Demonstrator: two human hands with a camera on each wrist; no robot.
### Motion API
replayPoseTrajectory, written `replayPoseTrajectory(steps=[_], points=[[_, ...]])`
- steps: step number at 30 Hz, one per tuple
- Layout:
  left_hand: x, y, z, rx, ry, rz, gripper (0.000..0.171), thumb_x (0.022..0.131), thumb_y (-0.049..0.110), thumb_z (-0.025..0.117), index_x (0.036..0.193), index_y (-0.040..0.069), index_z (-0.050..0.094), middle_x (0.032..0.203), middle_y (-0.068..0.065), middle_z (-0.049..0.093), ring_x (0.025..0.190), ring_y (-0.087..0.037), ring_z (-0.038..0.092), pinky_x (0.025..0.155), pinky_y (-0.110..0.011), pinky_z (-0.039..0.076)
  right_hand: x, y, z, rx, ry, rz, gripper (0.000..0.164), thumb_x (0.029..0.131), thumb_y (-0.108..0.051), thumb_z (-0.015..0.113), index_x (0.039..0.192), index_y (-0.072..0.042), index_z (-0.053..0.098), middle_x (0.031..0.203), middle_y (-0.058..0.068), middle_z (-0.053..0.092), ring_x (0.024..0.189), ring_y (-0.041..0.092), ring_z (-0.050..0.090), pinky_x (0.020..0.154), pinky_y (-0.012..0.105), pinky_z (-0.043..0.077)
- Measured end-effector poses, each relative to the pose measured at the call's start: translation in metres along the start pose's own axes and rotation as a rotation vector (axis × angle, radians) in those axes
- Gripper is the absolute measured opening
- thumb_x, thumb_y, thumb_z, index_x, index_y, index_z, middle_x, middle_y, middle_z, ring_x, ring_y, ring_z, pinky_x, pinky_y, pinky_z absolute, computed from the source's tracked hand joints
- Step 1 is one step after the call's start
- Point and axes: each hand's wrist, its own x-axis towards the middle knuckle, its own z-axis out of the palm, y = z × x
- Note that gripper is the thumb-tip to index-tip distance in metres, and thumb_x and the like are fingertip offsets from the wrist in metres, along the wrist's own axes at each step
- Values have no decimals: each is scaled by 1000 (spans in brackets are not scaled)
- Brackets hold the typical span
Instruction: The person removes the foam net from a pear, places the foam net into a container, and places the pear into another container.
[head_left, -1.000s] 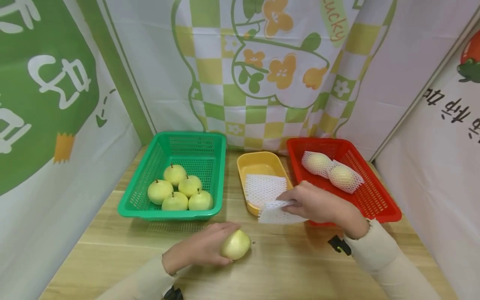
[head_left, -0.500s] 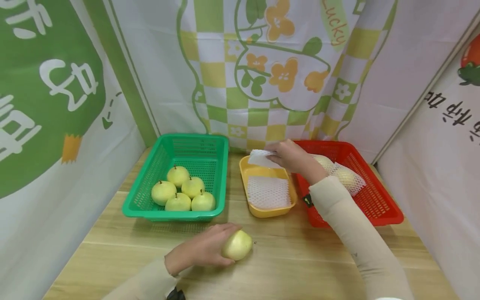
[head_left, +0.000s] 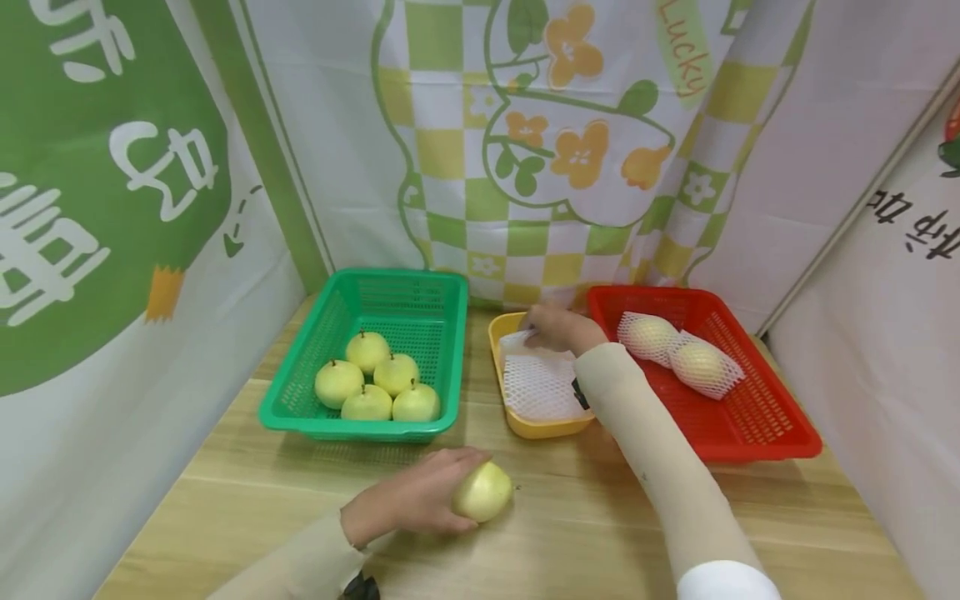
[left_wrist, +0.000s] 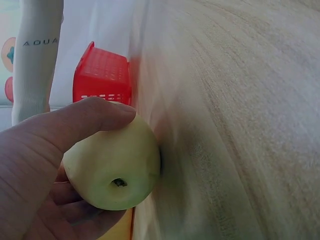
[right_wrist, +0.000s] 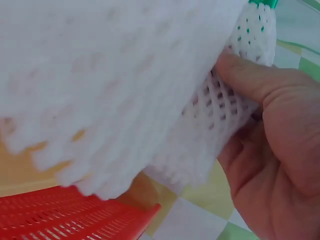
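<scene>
My left hand (head_left: pixel 423 496) grips a pale yellow-green pear (head_left: pixel 483 492) on the table in front of the baskets. In the left wrist view, the thumb lies over the pear (left_wrist: pixel 117 165), with fingers curled beneath; its stem end faces the camera. At the back of the yellow tray (head_left: pixel 551 429), my right hand (head_left: pixel 558 327) pinches a white foam net sleeve (head_left: pixel 517 343). More white foam netting (head_left: pixel 540 387) lies in the tray. In the right wrist view, the thumb presses on the pinched netting (right_wrist: pixel 215 105), partly hidden behind a nearer sheet of netting (right_wrist: pixel 100 85).
A green basket (head_left: pixel 273 417) with several bare pears stands at the left. The red basket (head_left: pixel 757 452) at the right holds two pears (head_left: pixel 701 367) in foam nets. Behind them hangs a checked curtain (head_left: pixel 525 237). Bare wooden table (head_left: pixel 600 542) shows in front.
My right hand has moved from the tray's front to its back with the foam net sleeve, then lowered it into the tray. The left hand still holds the pear in place.
</scene>
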Motion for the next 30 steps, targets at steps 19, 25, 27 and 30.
replayPoseTrajectory(steps=[19,25,27,30], points=[[6,-1,0,-10,-31,9,90,78,30,92,150,-4,51,147,-19,63,131,-36,64,109,-46,57,0,11,-9,-40,95,271,53,97,-40,77,130,1,70,133,23,68,128,43,59,114,56,49],[5,0,-4,-12,-38,5,89,78,29,92,149,-5,52,145,-20,64,130,-36,65,107,-45,58,-28,-3,-37,-46,90,121,44,102,-39,71,127,-3,72,126,17,73,118,38,66,108,52,53],[6,0,-4,-14,-42,1,88,78,29,92,149,-5,52,146,-21,64,130,-36,65,107,-45,58,-42,-9,-44,-44,100,77,40,102,-36,70,126,-4,72,122,14,74,112,34,68,104,50,55],[6,1,-5,-15,-49,-10,88,79,29,92,150,-4,51,147,-21,62,132,-36,64,109,-47,57,-66,-19,-50,-47,83,97,43,103,-38,69,133,-7,67,108,14,74,98,30,68,96,48,56]])
